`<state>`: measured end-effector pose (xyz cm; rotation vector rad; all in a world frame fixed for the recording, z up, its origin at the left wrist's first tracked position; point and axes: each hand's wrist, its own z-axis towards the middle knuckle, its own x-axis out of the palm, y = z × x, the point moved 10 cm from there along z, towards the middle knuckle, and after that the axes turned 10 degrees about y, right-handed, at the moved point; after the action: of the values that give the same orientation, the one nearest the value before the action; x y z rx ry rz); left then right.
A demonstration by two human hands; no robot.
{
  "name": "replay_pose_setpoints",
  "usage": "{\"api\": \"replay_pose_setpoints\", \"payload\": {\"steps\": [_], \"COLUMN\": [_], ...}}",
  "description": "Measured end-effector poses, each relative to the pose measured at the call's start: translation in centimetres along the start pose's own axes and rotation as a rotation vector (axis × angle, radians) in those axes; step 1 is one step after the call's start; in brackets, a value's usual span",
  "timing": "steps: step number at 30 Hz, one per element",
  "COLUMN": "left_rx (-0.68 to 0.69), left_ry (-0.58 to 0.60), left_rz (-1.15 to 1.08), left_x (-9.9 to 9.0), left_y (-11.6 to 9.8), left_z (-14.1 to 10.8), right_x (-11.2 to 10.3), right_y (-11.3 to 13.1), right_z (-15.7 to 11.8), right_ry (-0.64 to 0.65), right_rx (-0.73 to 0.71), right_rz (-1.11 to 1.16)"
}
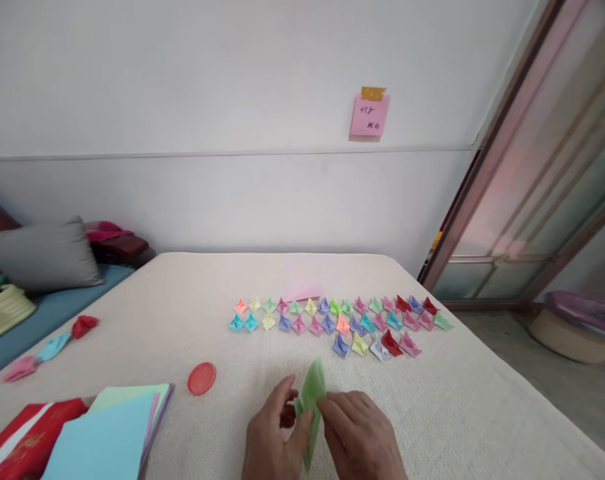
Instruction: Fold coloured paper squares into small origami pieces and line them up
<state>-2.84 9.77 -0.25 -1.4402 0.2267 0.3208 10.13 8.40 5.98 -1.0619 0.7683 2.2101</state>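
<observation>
A folded light green paper (313,390) stands upright between my two hands, low in the middle of the view. My left hand (277,433) grips its left side, thumb pressed on the near face and fingers curled behind. On the right edge, my right hand (358,430) pinches the paper between thumb and fingers. Beyond the hands, rows of small folded paper pieces (343,325) in many colours lie on the pale cloth of the table (207,273).
A red round lid (201,379) lies left of my hands. Coloured paper sheets (102,433) and a red packet (27,437) fill the lower left. Three folded cloth-like pieces (55,347) lie at the left edge. A pink note (370,116) hangs on the wall.
</observation>
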Motion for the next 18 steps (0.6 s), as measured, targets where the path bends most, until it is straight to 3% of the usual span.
{"api": "replay_pose_setpoints", "payload": {"steps": [3,9,14,18], "left_rx": [-0.072,-0.007,-0.175,-0.253], "left_ry": [-0.028,0.034,0.146,0.289], "left_rz": [0.05,-0.006,-0.323,-0.607], "left_x": [-0.3,-1.0,-0.1,1.5], "left_y": [1.1,0.5,1.8,1.8], "left_z": [0.3,0.9,1.1,1.1], "right_x": [0.5,0.2,1.1,1.4], "right_y": [0.5,-1.1,-3.2,-4.5], "right_z": [0.2,-0.2,-0.8,-1.2], "right_ry": [0.033,0.038,0.155,0.153], "right_rx": [-0.034,0.04,0.22,0.39], "right_rz": [0.006,0.149,0.42,0.578]}}
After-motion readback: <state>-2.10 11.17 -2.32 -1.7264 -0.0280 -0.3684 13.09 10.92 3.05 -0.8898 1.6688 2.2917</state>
